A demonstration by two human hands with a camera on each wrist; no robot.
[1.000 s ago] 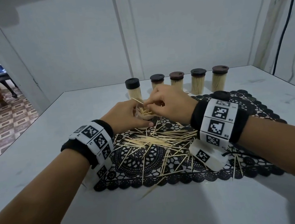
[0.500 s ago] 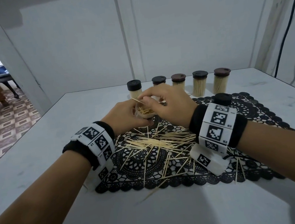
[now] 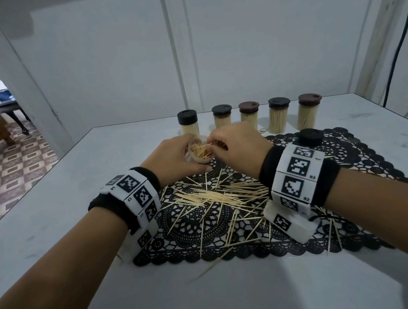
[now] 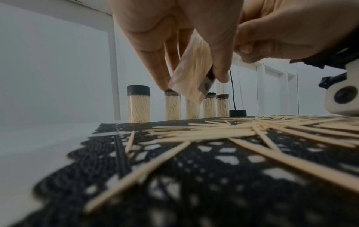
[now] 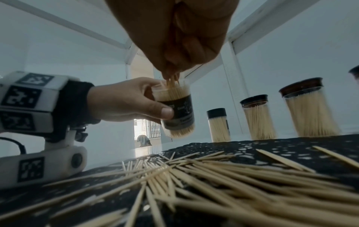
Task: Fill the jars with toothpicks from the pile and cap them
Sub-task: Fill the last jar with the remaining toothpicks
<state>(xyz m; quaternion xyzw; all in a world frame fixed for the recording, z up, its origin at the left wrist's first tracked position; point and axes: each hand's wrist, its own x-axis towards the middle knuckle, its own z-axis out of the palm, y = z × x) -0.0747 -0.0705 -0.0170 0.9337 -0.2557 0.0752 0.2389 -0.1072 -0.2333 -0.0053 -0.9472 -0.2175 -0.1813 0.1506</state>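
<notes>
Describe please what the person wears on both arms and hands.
The hands and forearms are bare, without sleeves or gloves. Each wrist carries a black fabric band wrapped by white blocks printed with black square codes. Under each wrist hangs a white camera housing bearing another code; a thin black cable leaves the left one.

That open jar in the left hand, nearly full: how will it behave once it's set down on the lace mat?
The open jar is tall and narrow, so probably tippy, more so on the uneven lace mat. Uncapped, a tip would likely spill toothpicks. Its clear wall looks smooth, perhaps slippery; the left hand wraps it firmly.
</notes>
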